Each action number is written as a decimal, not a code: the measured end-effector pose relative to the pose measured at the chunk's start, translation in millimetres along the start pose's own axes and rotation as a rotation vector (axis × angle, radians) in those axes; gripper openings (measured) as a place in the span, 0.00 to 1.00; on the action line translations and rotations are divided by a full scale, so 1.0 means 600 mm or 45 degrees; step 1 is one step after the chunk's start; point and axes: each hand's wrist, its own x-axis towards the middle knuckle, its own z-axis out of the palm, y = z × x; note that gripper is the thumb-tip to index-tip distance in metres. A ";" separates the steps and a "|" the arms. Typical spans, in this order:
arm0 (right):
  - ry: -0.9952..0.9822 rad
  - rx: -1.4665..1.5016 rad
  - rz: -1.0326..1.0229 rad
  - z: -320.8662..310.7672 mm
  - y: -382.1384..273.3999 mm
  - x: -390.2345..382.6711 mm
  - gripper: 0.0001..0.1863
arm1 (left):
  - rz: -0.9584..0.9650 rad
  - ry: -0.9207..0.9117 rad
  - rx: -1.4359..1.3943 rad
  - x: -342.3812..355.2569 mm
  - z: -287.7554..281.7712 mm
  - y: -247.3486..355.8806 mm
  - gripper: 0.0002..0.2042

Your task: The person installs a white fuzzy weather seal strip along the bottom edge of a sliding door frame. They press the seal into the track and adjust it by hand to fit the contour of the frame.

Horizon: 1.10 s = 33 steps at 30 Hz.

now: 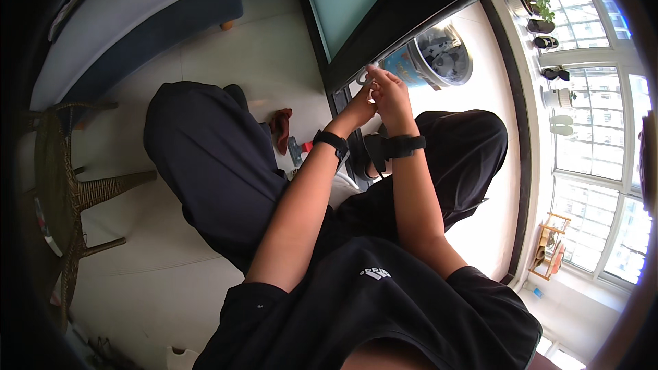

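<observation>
My left hand and my right hand meet in front of me, close to the dark lower frame of a sliding door. Their fingers are bent and pressed together at the tips. A small pale loop shows beside the fingertips, against the frame; I cannot tell what it belongs to or which hand grips it. Whatever lies between the fingers is mostly hidden. Black bands circle both wrists. On the floor left of the door track lie a reddish-brown cloth and a grey-green object with a red part.
My bent knees flank the door track. A round tub with cloth-like things inside stands beyond the door. At left are a wicker chair and an upholstered bed or sofa. Shoes and potted plants line the window ledge; a wooden rack stands at right.
</observation>
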 end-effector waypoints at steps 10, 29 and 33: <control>0.293 -0.581 -0.458 0.022 0.009 -0.026 0.10 | 0.397 -0.044 0.021 -0.004 0.027 0.022 0.19; 0.264 -0.852 -0.750 0.054 -0.022 -0.087 0.12 | 0.335 0.020 0.041 -0.023 0.025 0.026 0.17; 0.302 -0.318 -0.330 0.032 -0.024 -0.055 0.18 | 0.363 0.064 0.143 -0.031 0.035 0.045 0.17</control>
